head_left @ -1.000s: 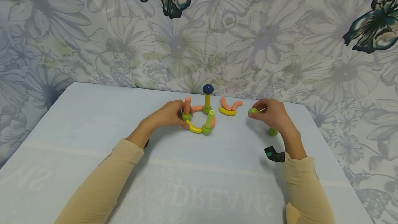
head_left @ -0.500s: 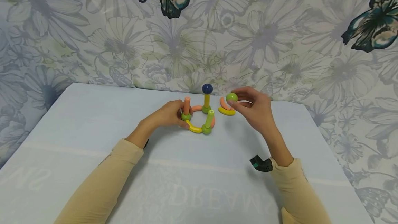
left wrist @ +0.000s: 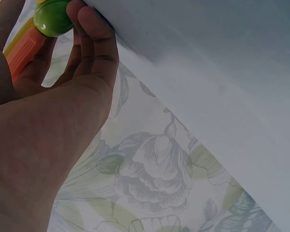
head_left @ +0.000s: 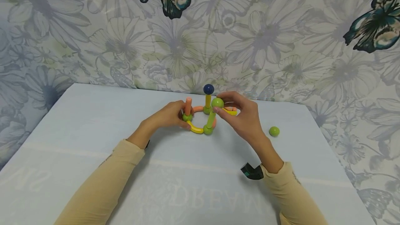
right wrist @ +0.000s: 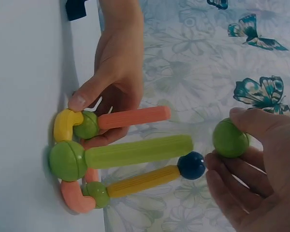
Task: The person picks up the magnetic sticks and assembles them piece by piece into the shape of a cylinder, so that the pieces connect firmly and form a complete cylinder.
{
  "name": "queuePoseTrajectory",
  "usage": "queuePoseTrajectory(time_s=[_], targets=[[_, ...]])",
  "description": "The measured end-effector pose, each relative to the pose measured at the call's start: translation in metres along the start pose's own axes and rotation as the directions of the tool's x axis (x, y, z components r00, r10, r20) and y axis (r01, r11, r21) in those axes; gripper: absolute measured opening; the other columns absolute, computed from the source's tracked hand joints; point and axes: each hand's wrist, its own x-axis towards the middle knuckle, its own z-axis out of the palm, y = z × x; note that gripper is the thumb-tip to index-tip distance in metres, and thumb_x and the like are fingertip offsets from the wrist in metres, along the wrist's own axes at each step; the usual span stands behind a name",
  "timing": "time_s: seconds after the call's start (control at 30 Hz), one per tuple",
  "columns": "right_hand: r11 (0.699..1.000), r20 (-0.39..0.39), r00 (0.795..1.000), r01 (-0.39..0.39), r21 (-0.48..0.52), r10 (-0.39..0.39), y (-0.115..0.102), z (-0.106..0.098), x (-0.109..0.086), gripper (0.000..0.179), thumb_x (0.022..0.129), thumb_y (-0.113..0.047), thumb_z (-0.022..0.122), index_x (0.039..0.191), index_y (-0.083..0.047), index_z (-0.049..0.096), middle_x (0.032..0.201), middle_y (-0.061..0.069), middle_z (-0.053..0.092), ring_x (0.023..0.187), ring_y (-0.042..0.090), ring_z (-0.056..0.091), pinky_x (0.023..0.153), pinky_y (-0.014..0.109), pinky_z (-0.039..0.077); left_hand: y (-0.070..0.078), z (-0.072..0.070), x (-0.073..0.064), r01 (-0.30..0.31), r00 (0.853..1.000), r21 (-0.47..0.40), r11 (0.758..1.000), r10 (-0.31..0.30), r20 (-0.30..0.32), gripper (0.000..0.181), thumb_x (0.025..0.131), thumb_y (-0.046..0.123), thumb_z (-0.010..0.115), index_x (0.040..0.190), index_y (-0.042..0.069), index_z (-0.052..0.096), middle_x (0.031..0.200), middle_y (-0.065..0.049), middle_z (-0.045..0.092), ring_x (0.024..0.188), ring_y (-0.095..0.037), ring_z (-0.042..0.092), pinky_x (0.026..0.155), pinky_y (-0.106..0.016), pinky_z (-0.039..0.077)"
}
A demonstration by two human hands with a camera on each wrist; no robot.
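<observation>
A ball-and-stick toy construction stands on the table: a ring of curved yellow and orange rods joined by green balls, with three upright rods. My left hand (head_left: pixel 172 114) grips its left corner, thumb at the yellow curved rod (right wrist: pixel 64 126), fingers about the green ball (left wrist: pixel 53 18) under the orange upright rod (right wrist: pixel 135 117). Between thumb and fingertips my right hand (head_left: pixel 242 114) pinches a loose green ball (right wrist: pixel 230 138). It hangs just off the tip of the green upright rod (right wrist: pixel 140 151). A dark blue ball (right wrist: pixel 191 165) tops the yellow upright rod (right wrist: pixel 144 181).
Another green ball (head_left: pixel 274 131) lies on the white table (head_left: pixel 93 169), to the right of my right hand. Behind that hand a spare yellow curved rod (head_left: pixel 230 112) and orange pieces are partly hidden. A flower-patterned wall (head_left: pixel 187 51) rises at the table's back edge.
My right hand has carried the green ball leftward from the table's right side, past the spare curved rods, to the green upright rod's tip. My left hand has stayed in place.
</observation>
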Motion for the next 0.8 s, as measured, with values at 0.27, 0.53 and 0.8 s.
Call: queuePoseTrajectory(time_s=[0.27, 0.53, 0.8], targets=[[0.998, 0.106, 0.993, -0.052, -0.031, 0.055, 0.006, 0.003, 0.0, 0.03, 0.091, -0.02, 0.085, 0.119, -0.016, 0.075, 0.114, -0.001, 0.076, 0.103, 0.016, 0.073, 0.094, 0.038, 0.061, -0.001, 0.001, 0.001, 0.009, 1.0, -0.007, 1.0, -0.009, 0.002, 0.037, 0.078, 0.019, 0.095, 0.099, 0.012, 0.066, 0.112, -0.008, 0.07, 0.098, -0.027, 0.066, 0.091, -0.041, 0.055], [0.993, 0.033, 0.994, -0.1, -0.066, 0.102, 0.019, 0.001, 0.002, 0.02, 0.106, -0.027, 0.066, 0.119, -0.014, 0.075, 0.112, -0.001, 0.078, 0.103, 0.014, 0.075, 0.094, 0.035, 0.061, 0.0, 0.0, 0.001, 0.06, 0.998, 0.016, 0.998, -0.06, 0.014, 0.041, 0.079, 0.019, 0.095, 0.102, 0.013, 0.062, 0.112, -0.008, 0.07, 0.097, -0.026, 0.066, 0.089, -0.04, 0.055], [0.947, -0.014, 0.975, -0.22, -0.235, 0.223, 0.055, -0.001, -0.002, 0.021, 0.102, -0.016, 0.071, 0.12, -0.005, 0.073, 0.113, 0.01, 0.077, 0.106, 0.028, 0.074, 0.093, 0.048, 0.06, 0.001, -0.001, 0.001, 0.073, 0.997, 0.024, 0.997, -0.074, 0.024, 0.043, 0.079, 0.019, 0.095, 0.104, 0.011, 0.061, 0.112, -0.009, 0.069, 0.097, -0.026, 0.065, 0.088, -0.039, 0.054]])
